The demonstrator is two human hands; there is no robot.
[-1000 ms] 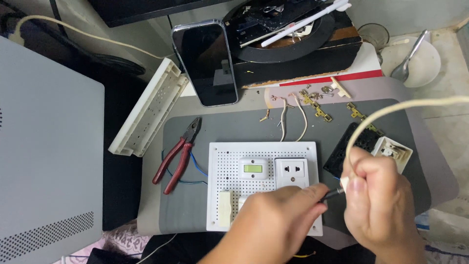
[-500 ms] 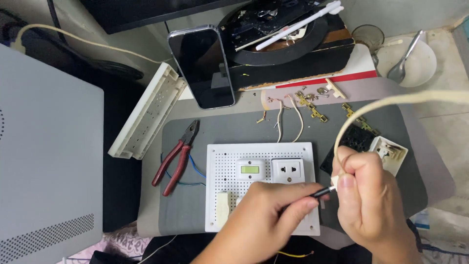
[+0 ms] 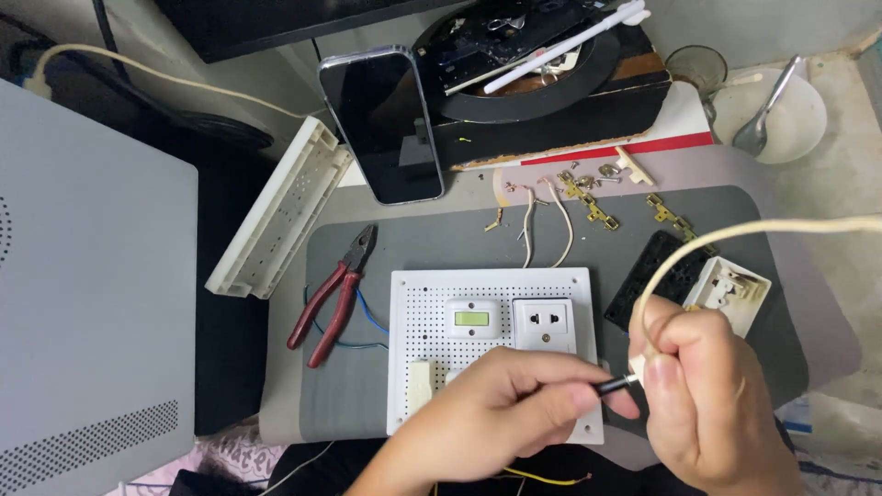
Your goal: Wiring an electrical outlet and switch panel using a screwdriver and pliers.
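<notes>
My left hand (image 3: 496, 409) is closed on a thin dark tool (image 3: 614, 385), its tip pointing to three o'clock at the end of the cream cable (image 3: 735, 230). My right hand (image 3: 707, 404) pinches that cable end, over the white perforated board (image 3: 432, 303). Red pliers (image 3: 333, 296) lie at nine o'clock on the desk's grey mat (image 3: 441, 243).

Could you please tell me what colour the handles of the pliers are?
The pliers have red handles, seen in the head view.
</notes>
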